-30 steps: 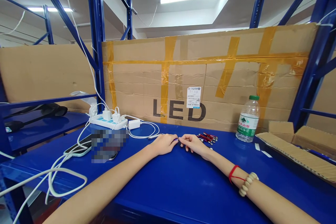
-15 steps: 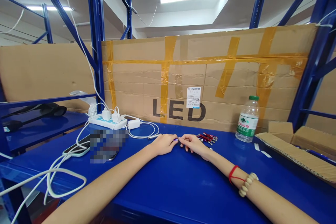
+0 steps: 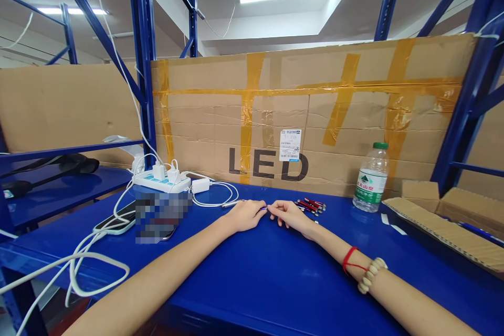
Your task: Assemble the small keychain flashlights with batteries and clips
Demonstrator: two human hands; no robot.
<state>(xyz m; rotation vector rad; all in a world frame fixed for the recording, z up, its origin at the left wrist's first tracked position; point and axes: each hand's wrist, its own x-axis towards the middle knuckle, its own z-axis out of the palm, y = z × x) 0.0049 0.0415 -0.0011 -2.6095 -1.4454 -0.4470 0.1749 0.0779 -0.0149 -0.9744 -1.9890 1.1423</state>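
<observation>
Near the back middle of the blue table, my left hand (image 3: 247, 215) is closed around a slim pen (image 3: 231, 203). One silvery end of it sticks out to the left, and a small purplish part shows by the fingertips. Facing it, my right hand (image 3: 289, 214) has thumb and forefinger pinched at that end. Whatever lies in this pinch is too small to make out. Just beyond my right hand is a pile of dark red pens (image 3: 311, 206) with silvery ends, partly hidden by the hand.
A water bottle (image 3: 370, 181) with a green cap stands at the back right, near white paper slips (image 3: 394, 224) and an open cardboard box (image 3: 441, 231). On the left lie a power strip (image 3: 161, 182), a phone (image 3: 118, 227) and looped white cables (image 3: 98, 257). A cardboard wall (image 3: 220, 115) closes the back.
Both hands hold nearly the same pose and place. The view has shifted very slightly; nothing else visibly differs.
</observation>
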